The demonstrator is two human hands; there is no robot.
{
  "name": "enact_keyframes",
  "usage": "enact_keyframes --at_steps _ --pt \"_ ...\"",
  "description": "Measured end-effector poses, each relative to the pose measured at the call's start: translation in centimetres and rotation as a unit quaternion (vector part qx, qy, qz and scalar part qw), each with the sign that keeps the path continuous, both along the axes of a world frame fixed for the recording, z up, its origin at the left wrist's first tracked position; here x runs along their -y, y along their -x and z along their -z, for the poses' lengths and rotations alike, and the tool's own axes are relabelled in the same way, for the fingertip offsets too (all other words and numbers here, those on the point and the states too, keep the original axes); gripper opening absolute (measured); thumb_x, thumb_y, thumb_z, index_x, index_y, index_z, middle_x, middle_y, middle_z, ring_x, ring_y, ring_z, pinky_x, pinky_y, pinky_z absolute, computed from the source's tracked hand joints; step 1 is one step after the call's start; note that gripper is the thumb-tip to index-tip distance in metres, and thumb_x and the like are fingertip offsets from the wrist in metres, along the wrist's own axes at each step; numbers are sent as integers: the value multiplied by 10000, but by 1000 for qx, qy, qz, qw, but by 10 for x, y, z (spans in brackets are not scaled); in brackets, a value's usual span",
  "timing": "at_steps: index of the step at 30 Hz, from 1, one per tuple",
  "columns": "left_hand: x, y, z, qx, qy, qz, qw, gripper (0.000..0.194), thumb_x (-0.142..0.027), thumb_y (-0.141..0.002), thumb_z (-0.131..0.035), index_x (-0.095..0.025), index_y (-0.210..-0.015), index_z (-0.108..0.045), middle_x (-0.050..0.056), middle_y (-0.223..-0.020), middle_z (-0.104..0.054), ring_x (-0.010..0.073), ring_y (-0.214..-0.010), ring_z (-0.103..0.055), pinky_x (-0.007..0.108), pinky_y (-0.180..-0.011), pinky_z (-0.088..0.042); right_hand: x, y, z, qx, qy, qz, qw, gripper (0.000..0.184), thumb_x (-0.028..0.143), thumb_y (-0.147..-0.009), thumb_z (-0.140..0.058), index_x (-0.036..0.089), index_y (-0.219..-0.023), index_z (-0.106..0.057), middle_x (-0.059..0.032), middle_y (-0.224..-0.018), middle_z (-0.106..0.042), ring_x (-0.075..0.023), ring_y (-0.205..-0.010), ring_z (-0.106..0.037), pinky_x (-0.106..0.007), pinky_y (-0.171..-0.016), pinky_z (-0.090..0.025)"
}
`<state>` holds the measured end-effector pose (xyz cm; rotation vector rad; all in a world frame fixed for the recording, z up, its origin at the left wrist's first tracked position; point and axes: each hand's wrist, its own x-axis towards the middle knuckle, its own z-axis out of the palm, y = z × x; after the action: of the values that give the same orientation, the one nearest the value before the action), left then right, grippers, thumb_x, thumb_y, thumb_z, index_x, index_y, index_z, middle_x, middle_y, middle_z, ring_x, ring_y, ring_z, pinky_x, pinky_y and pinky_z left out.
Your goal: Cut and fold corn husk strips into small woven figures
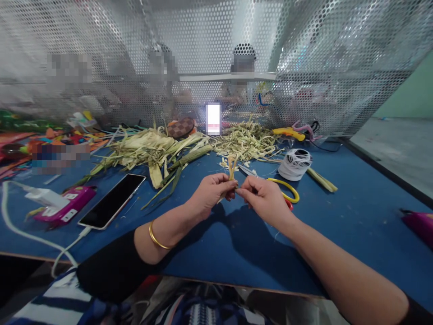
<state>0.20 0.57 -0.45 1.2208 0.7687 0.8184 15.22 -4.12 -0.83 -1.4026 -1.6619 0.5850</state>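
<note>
Pinched in my left hand (214, 192) is a small yellowish folded strip of dried plant husk (232, 166), its looped end sticking up above the fingers. Close beside it, my right hand (267, 198) has thumb and forefinger pressed together at the lower part of the strip. What those fingertips grip is too small to make out. Partly behind my right hand lies a pair of scissors with yellow and red handles (293, 193). To its right stands a spool of white thread (295, 164).
Dried husks (145, 149) and a heap of shredded strips (248, 141) lie at the back of the blue table (341, 234). A phone (113, 201) on a cable and a purple power strip (79, 198) are at left. Behind, a perforated screen (209, 36) separates other people.
</note>
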Motion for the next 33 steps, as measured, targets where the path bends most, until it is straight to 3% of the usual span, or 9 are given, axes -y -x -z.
enact_keyframes --at_steps 7,11,15,19,25,29,33 --pt "-7 3 -1 -20 77 34 996 300 -365 -646 -767 -121 -739 -619 17 -631 -628 83 -566 -554 213 -602 -439 -8 -8 5 -52 28 -28 998 240 354 -771 -574 200 -599 -506 44 -482 -493 -109 -451 -451 -239 -485 -344" --pt "-7 4 -2 -63 5 53 997 261 -360 -703 -718 -127 -739 -605 12 -628 -628 73 -539 -530 192 -554 -394 -7 -10 4 10 -2 -19 1000 237 331 -784 -564 201 -596 -499 44 -486 -481 -105 -466 -416 -233 -478 -314" --pt "-6 1 3 -62 -39 -3 997 220 -310 -731 -682 -152 -672 -540 -29 -516 -550 70 -482 -480 186 -505 -351 -4 -3 6 53 -39 -9 998 259 323 -802 -551 206 -589 -462 34 -507 -489 -113 -497 -420 -239 -503 -311" --pt "-6 -1 9 -56 26 -29 998 235 -288 -735 -681 -152 -650 -509 -26 -518 -544 61 -473 -488 178 -519 -376 -6 1 12 57 -31 -8 998 262 326 -810 -546 214 -596 -444 34 -505 -491 -120 -495 -421 -246 -509 -303" --pt "-7 4 2 -21 84 39 995 241 -337 -735 -714 -146 -796 -581 2 -655 -614 74 -502 -549 201 -545 -445 -12 -8 14 40 -10 -8 999 220 326 -819 -532 210 -637 -489 37 -531 -503 -126 -513 -459 -247 -524 -330" --pt "-8 5 -3 25 163 70 984 168 -197 -748 -687 -150 -893 -618 -22 -625 -583 65 -474 -523 211 -561 -486 -14 -14 11 8 3 -36 999 214 338 -821 -538 204 -655 -533 35 -527 -533 -123 -495 -486 -249 -532 -367" --pt "-5 3 -4 86 227 47 969 84 -136 -805 -610 -154 -886 -603 -35 -585 -549 62 -483 -534 186 -562 -501 -16 -15 11 -7 3 -40 999 218 323 -823 -542 203 -641 -530 31 -528 -554 -126 -506 -524 -255 -558 -401"
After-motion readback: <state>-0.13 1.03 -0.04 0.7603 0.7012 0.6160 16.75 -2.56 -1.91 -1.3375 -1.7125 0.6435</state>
